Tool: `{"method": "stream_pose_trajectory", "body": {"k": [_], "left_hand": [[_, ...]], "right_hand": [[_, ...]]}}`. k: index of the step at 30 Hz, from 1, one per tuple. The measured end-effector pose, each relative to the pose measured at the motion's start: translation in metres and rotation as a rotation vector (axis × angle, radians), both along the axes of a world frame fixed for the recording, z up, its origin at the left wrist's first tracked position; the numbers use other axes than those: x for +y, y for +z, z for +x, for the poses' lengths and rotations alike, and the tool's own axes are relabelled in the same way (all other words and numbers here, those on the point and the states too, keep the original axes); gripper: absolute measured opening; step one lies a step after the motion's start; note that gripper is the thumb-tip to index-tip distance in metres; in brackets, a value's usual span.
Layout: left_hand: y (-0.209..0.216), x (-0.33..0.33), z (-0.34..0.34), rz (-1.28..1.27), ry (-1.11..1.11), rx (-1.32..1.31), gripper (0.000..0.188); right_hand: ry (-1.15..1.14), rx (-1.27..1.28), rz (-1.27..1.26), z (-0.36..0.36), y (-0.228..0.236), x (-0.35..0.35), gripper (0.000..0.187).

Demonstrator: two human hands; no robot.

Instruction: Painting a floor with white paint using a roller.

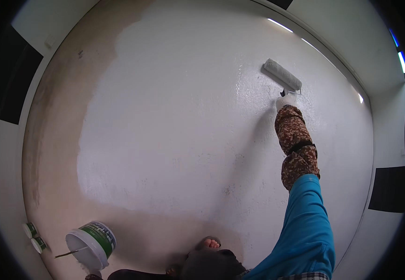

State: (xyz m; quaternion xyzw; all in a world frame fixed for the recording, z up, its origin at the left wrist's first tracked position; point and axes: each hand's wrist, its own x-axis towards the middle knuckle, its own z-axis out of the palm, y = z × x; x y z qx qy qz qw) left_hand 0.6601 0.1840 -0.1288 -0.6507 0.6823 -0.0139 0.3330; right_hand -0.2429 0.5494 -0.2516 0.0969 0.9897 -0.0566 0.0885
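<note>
My right hand [286, 101], in a white glove, is closed round the handle of a paint roller [282, 74]. The wide grey-white sleeve of the roller lies on the wet, white-coated floor [174, 112], far to the right. The arm is stretched out in a blue sleeve with a brown patterned cover over the forearm. Bottom left stands a white bucket [100, 239] with a green band, a thin stick or handle across its mouth. A small pale shape at its near rim may be my left hand [89, 270]; its fingers cannot be made out.
Uncoated beige floor [55, 154] runs along the left and near sides. Two small white and green tubs [34, 238] stand by the left wall. My bare foot [211, 243] shows at the lower middle. White walls with dark panels [389, 189] surround the floor.
</note>
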Motion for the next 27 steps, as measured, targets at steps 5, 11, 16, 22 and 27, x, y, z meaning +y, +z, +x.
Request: {"method": "stream_pose_trajectory", "body": {"k": [5, 11, 16, 22, 27], "left_hand": [[0.008, 0.005, 0.022, 0.02, 0.031, -0.016, 0.087], [0.019, 0.005, 0.031, 0.052, 0.037, -0.035, 0.088], [0.03, 0.006, 0.027, 0.076, 0.032, -0.049, 0.088], [0.026, 0.0, 0.052, 0.041, 0.012, 0.052, 0.099], [0.001, -0.015, 0.102, 0.103, -0.076, 0.311, 0.085]], "right_hand": [[0.098, -0.161, -0.085, 0.077, 0.038, -0.01, 0.035], [0.31, -0.219, -0.001, 0.22, 0.072, 0.02, 0.033], [0.297, -0.484, 0.138, 0.344, 0.107, 0.08, 0.03], [0.232, -0.559, 0.223, 0.472, 0.135, 0.188, 0.03], [0.071, -0.628, 0.261, 0.542, 0.148, 0.236, 0.032]]}}
